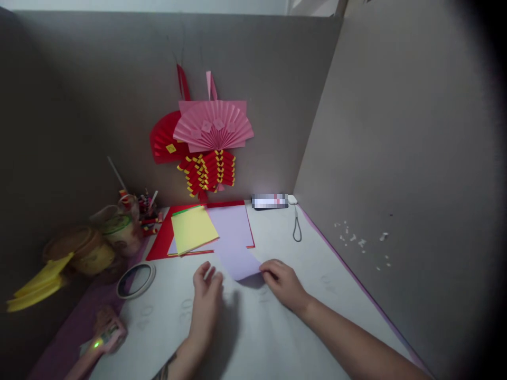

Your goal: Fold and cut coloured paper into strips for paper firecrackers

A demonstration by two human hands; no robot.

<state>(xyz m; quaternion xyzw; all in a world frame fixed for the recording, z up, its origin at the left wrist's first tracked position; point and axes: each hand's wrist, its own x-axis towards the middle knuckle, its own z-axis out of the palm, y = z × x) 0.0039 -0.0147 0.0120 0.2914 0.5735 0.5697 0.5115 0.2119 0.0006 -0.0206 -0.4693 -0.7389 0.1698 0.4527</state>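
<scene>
My right hand [283,284] pinches the right corner of a small lavender paper [238,263], which is tilted with its near edge off the table. My left hand [206,295] is just left of that paper, raised, its fingers apart and holding nothing. Behind the small paper lies a larger lavender sheet [232,224] on red sheets [162,240]. A yellow paper stack [194,229], with a green edge showing at its back, rests on the left part of these sheets.
A tape roll [152,279], a pink glue gun [106,339] with a lit green light, and jars [119,229] stand at left. A phone [270,201] and looped strap [297,229] are at the back. Red and pink fans [214,126] hang on the grey partition.
</scene>
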